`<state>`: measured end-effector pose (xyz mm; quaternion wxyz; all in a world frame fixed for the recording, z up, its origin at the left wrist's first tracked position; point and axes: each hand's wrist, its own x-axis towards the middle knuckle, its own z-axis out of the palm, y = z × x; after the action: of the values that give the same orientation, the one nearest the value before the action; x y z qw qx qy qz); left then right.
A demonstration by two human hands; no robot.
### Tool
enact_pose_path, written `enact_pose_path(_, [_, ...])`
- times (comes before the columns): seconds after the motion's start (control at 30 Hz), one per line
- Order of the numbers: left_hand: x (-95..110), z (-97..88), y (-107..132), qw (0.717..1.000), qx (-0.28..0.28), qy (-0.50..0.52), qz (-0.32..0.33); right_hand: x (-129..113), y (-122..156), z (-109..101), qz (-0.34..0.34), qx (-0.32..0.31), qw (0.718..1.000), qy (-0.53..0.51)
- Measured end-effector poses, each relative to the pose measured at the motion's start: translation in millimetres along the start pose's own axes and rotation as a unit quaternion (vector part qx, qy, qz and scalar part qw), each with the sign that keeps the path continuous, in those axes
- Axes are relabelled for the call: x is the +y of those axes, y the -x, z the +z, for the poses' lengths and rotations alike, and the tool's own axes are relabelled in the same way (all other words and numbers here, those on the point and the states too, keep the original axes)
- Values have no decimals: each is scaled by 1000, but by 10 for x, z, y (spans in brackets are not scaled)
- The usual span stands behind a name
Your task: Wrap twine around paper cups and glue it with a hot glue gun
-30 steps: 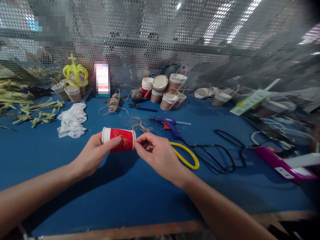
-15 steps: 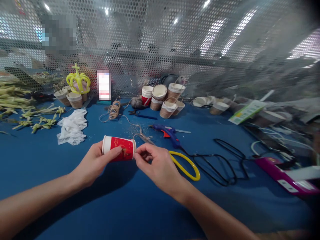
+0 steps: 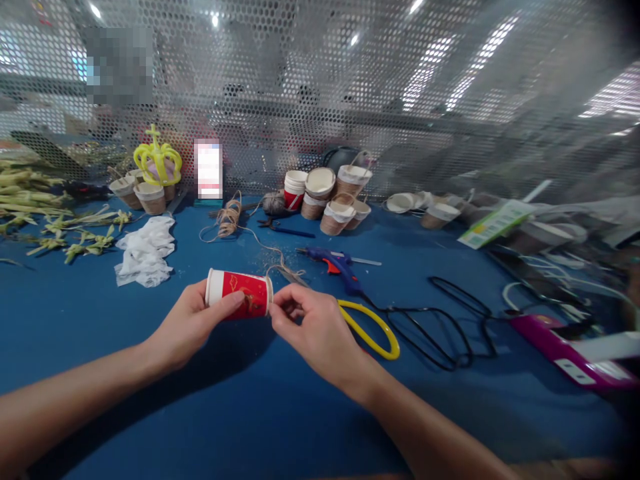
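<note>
My left hand (image 3: 183, 327) is wrapped round a red and white paper cup (image 3: 245, 293), which lies on its side in the air above the blue table. The cup's mouth points left and its base right. At the base, a strand of jute twine (image 3: 283, 257) reaches the edge, and a thin tan line follows the rim there. The thumb and index finger of my right hand (image 3: 317, 330) are pinched at the lower side of that edge, on the twine; the fingertips partly hide it. A yellow loop (image 3: 387, 347) lies beside my right hand, partly covered by it.
Behind the cup are a twine bundle (image 3: 229, 220), pliers (image 3: 287, 231) and a blue glue gun (image 3: 340, 267) with its black cord (image 3: 450, 320). Twine-wrapped cups (image 3: 336, 219) stand by the mesh wall. White cloth (image 3: 145, 253) lies left; a purple power strip (image 3: 565, 350) lies right.
Almost nothing differs. The view has shifted very slightly, and both hands keep the same hold at the cup.
</note>
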<state>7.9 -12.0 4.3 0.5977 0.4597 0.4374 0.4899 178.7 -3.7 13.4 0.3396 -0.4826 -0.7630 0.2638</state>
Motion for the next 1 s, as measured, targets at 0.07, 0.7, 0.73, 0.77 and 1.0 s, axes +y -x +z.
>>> enact_pose_path(0.07, [2,-5,-2,1000,-5,11,1,11,3,-7,2,-8,1000,-10])
enact_pose_path(0.7, [-17,-13,-4,1000,-12,-2,0,32,4,-20,6,-23,999,-24])
enact_pose_path(0.73, [-12,-16,-5,1000,-15,5,2,29,8,-30,7,-30,999,-35])
enact_pose_path(0.77, [-6,-21,-6,1000,-18,13,3,23,12,-42,9,-39,998,-53])
enact_pose_path(1.0, [24,-66,3,999,-43,-1,3,-14,4,-111,93,-60,952,-287])
